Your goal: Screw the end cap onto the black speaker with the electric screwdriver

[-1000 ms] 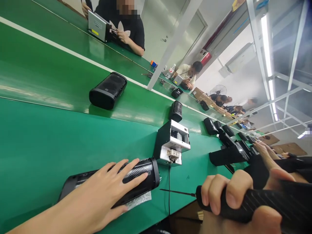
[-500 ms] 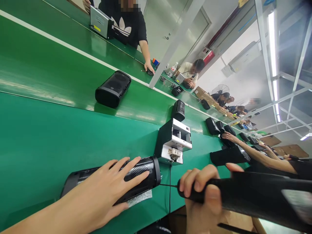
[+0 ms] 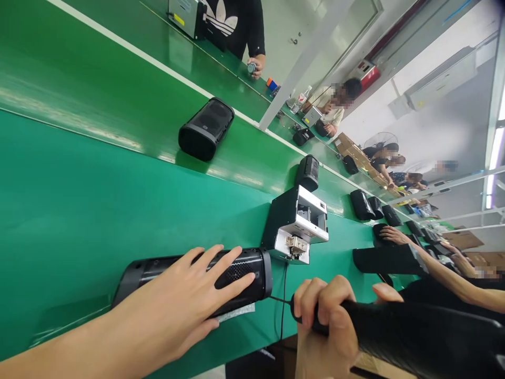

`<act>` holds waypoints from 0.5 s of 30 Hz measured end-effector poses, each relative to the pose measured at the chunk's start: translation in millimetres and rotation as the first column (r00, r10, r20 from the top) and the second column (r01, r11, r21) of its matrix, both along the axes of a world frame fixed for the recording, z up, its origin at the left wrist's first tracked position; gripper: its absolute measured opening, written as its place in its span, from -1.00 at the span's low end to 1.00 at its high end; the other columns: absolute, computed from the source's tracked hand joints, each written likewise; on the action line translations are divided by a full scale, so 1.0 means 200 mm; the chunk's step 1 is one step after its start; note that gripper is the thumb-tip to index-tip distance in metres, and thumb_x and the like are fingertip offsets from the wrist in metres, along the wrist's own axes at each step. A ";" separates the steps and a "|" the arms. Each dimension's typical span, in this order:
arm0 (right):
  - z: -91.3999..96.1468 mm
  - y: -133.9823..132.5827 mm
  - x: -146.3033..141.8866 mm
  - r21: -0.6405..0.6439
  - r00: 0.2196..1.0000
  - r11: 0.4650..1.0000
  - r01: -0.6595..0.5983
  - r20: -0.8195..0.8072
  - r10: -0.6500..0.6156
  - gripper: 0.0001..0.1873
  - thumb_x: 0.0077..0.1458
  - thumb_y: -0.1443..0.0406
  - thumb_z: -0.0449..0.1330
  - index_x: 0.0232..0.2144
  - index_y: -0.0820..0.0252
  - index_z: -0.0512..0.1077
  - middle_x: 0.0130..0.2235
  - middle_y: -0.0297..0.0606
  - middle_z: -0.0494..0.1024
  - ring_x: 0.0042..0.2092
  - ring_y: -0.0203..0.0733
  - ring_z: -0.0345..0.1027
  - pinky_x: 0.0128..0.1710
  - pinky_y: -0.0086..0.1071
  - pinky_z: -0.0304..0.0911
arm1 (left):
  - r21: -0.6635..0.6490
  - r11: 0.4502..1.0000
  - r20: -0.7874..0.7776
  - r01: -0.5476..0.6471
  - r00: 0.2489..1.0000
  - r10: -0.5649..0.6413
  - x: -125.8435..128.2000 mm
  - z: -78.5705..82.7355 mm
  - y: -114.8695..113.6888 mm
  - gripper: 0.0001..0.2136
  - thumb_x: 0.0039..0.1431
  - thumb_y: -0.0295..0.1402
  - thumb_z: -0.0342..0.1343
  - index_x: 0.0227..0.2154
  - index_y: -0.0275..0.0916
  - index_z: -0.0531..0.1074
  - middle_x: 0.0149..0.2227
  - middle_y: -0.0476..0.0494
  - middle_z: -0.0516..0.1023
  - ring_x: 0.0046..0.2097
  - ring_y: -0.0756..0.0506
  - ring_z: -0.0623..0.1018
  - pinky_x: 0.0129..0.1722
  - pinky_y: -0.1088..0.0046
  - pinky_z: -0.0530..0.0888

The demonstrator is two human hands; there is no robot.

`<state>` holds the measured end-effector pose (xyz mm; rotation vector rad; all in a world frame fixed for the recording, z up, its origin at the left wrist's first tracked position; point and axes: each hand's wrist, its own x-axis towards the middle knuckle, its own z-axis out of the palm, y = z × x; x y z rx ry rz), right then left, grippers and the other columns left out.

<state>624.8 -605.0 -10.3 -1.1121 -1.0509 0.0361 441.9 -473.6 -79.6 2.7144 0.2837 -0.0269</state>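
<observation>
Fingers [image 3: 221, 263] of our left hand [image 3: 185, 305] lie spread and flat, released, pressing on the black speaker [image 3: 252, 266] lying on its side on the green bench [image 3: 79, 210]. Our right hand [image 3: 323, 326] is clenched round the black electric screwdriver [image 3: 394, 331]; we see its thin bit [image 3: 280, 300] touching the speaker's end face. Just beyond stands a small grey-and-black machine [image 3: 295, 223]. Another speaker [image 3: 205, 129] lies well apart on the belt.

Black speaker [image 3: 244, 273]: semi-gloss plastic shell with a finely perforated grille, resting on a scrap of clear bubble wrap [image 3: 236, 312]. Electric screwdriver [image 3: 394, 329]: matt black body, thin metal bit. Screw feeder [image 3: 295, 225]: brushed metal faces, black side panels. Green belt [image 3: 79, 210]: smooth, glossy.
</observation>
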 end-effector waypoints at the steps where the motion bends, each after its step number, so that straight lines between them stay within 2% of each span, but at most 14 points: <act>1: 0.00 0.00 0.00 0.006 1.000 1.000 0.003 -0.007 -0.003 -0.63 0.61 0.30 0.34 0.29 -0.28 0.45 -0.47 -0.74 0.34 -0.70 -0.34 -0.02 -0.64 -0.52 0.29 | 0.007 1.000 0.010 -0.004 1.000 0.004 -0.01 -0.01 0.00 0.03 0.35 -0.43 0.58 0.75 0.34 0.31 0.75 -0.43 0.28 0.56 -0.86 0.55 0.34 -0.71 0.66; 4: 0.04 -0.02 0.01 0.009 0.998 1.000 -0.024 -0.060 0.025 -0.61 0.61 0.13 0.47 0.33 -0.28 0.49 -0.43 -0.72 0.50 -0.69 -0.33 0.14 -0.60 -0.48 0.41 | 0.041 0.999 0.073 -0.019 0.997 0.016 -0.03 -0.07 0.01 0.02 0.38 -0.33 0.58 0.76 0.39 0.26 0.75 -0.35 0.30 0.53 -0.83 0.61 0.30 -0.63 0.72; 7: 0.16 -0.07 0.10 0.014 0.992 1.000 0.002 -0.127 0.000 -0.47 0.51 -0.05 0.59 0.33 -0.23 0.52 -0.42 -0.69 0.56 -0.70 -0.29 0.19 -0.65 -0.42 0.41 | 0.097 0.995 0.180 -0.032 0.983 0.014 -0.06 -0.15 0.03 -0.02 0.42 -0.21 0.58 0.75 0.44 0.26 0.73 -0.26 0.36 0.49 -0.77 0.66 0.25 -0.50 0.78; 9: 0.27 -0.07 0.21 0.040 0.988 0.991 0.126 -0.093 -0.122 -0.54 0.47 -0.02 0.58 0.22 -0.16 0.54 -0.47 -0.69 0.50 -0.71 -0.30 0.12 -0.70 -0.42 0.35 | 0.162 0.986 0.244 -0.043 0.970 0.002 -0.06 -0.20 0.03 -0.07 0.47 -0.17 0.55 0.75 0.43 0.27 0.72 -0.24 0.39 0.47 -0.72 0.69 0.23 -0.43 0.80; 10: 0.31 -0.05 0.27 0.082 0.970 0.968 0.238 -0.067 -0.233 -0.62 0.43 0.03 0.57 0.10 -0.07 0.56 -0.49 -0.69 0.45 -0.71 -0.33 0.09 -0.70 -0.44 0.31 | 0.193 0.980 0.269 -0.050 0.963 -0.004 -0.07 -0.22 0.03 -0.08 0.49 -0.18 0.54 0.76 0.41 0.27 0.71 -0.24 0.40 0.46 -0.70 0.70 0.22 -0.39 0.81; 11: 0.34 -0.02 0.33 0.107 0.958 0.952 0.287 -0.053 -0.283 -0.68 0.39 0.11 0.56 0.01 -0.05 0.53 -0.49 -0.68 0.43 -0.68 -0.35 0.14 -0.66 -0.46 0.34 | 0.218 0.974 0.291 -0.056 0.957 -0.011 -0.07 -0.23 0.03 -0.08 0.49 -0.20 0.53 0.76 0.38 0.27 0.71 -0.25 0.41 0.44 -0.68 0.72 0.21 -0.36 0.81; 13: 0.35 0.06 0.43 0.137 0.935 0.925 0.354 -0.056 -0.350 -0.70 0.35 0.21 0.54 -0.05 -0.03 0.49 -0.47 -0.68 0.42 -0.64 -0.36 0.21 -0.61 -0.47 0.38 | 0.246 0.967 0.336 -0.068 0.942 -0.019 -0.07 -0.25 0.03 -0.10 0.48 -0.19 0.52 0.76 0.35 0.30 0.68 -0.24 0.46 0.39 -0.66 0.76 0.15 -0.31 0.84; 15: 0.32 0.15 0.50 0.132 0.933 0.923 0.360 -0.062 -0.355 -0.62 0.33 0.23 0.55 0.03 -0.05 0.47 -0.45 -0.70 0.44 -0.63 -0.34 0.25 -0.61 -0.46 0.38 | 0.257 0.963 0.369 -0.084 0.929 -0.017 -0.07 -0.25 0.03 -0.19 0.52 -0.11 0.49 0.73 0.36 0.36 0.64 -0.20 0.52 0.35 -0.62 0.79 0.10 -0.27 0.86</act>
